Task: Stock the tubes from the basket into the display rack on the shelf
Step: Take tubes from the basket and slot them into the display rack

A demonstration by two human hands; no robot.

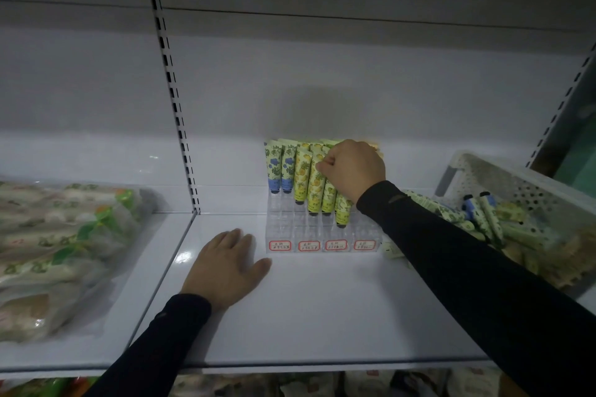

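Overhead, the right hand [353, 167] closes its grip on a yellow-green tube [329, 190] standing in the clear display rack [322, 235]; the left hand [225, 264] lies flat and empty on the white shelf [322, 306]. More tubes [483, 216] fill the basket [516, 180] alongside; the rack's red-bordered labels [309, 245] are unreadable.

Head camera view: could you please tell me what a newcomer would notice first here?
The clear display rack at the shelf's middle holds upright blue-flowered and yellow tubes, with the right hand closed at their tops. The left hand lies flat on the shelf, and a white basket of tubes sits at right.
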